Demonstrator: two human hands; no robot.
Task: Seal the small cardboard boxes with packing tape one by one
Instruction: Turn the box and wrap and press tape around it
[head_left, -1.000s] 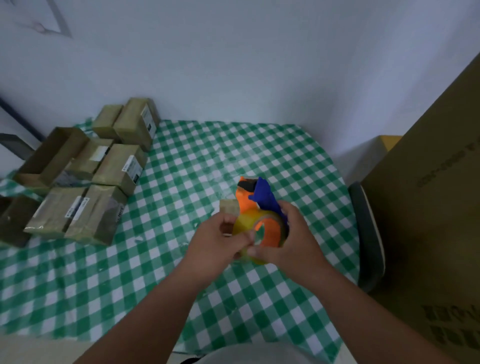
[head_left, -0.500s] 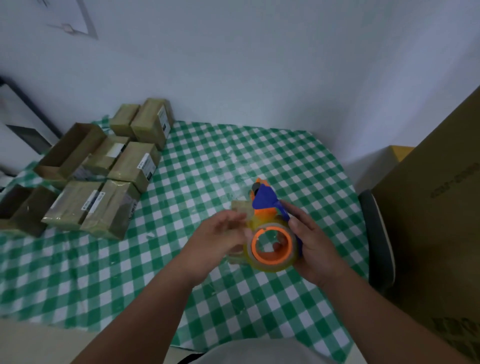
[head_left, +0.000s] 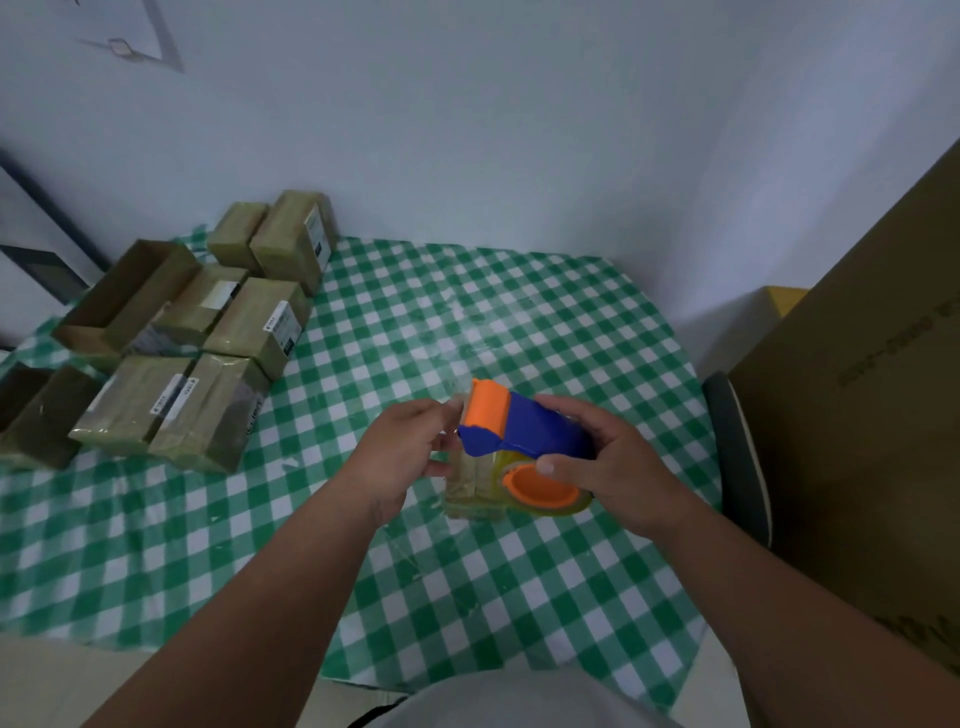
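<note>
Your right hand grips the tape dispenser. Your left hand pinches the clear tape end at its 9 o'clock side.

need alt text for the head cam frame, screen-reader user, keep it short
Over a green checked tablecloth, a person's right hand grips a blue and orange tape dispenser while the left hand pinches clear tape at its front, above a small box. Taped cardboard boxes cluster at the table's far left; a large carton stands on the right.
</note>
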